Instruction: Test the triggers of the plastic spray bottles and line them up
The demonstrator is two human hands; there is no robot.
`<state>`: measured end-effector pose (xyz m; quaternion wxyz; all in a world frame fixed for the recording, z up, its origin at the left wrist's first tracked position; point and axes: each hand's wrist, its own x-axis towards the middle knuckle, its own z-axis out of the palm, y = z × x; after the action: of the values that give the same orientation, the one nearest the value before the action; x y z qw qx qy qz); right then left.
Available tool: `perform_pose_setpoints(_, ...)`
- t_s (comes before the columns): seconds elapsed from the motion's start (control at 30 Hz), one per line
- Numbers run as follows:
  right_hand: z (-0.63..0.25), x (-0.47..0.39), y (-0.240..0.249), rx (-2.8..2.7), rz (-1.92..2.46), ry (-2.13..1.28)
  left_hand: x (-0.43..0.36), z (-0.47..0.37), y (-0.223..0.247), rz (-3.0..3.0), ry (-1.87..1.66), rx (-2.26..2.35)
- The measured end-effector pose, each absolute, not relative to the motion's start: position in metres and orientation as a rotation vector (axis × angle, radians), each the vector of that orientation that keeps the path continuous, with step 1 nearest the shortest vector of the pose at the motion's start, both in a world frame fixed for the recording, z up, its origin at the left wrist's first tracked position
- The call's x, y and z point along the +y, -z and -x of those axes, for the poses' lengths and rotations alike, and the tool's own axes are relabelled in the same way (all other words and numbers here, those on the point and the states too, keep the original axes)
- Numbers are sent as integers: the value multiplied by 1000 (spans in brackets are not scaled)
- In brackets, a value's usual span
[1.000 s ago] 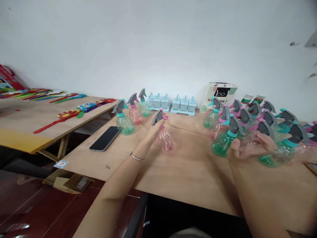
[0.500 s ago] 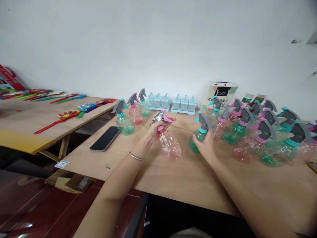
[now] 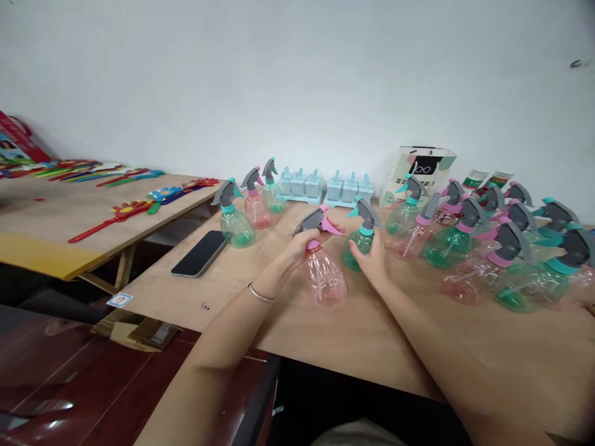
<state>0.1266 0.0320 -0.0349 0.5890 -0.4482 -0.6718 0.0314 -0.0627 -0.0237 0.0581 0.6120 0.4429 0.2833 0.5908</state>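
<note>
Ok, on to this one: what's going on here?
The camera wearer's left hand grips a pink spray bottle near its neck, while the right hand holds a green spray bottle beside it. Three other bottles stand on the table's left, near a phone; a larger group stands on the right.

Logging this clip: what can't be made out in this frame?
Head view:
- Left grip: fingers partly hidden behind the held pink bottle.
- Right grip: fingertips hidden behind the held green bottle.
- Far-right bottle: cut off by the right edge.
- Box: bottom print too small.
</note>
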Motion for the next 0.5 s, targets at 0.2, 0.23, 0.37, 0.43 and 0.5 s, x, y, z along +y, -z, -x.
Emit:
perform_pose_setpoints(0.2, -127, 32, 36, -1571, 1039, -65, -28, 65, -64, -1145, -1390, 652)
perform_pose_setpoints(0.23, -127, 32, 36, -1567, 1040, -64, -29, 65, -65, -1155, -1386, 638)
perform_pose_setpoints(0.37, -128, 32, 36, -1565, 1054, -55, -29, 67, -64, -1141, -1403, 644)
perform_pose_setpoints(0.43, -128, 32, 36, -1569, 1054, -55, -28, 68, -62, -1134, -1432, 683)
perform_pose_setpoints(0.5, -128, 31, 36, -1569, 1058, -60, -26, 69, -61, -1143, -1451, 712)
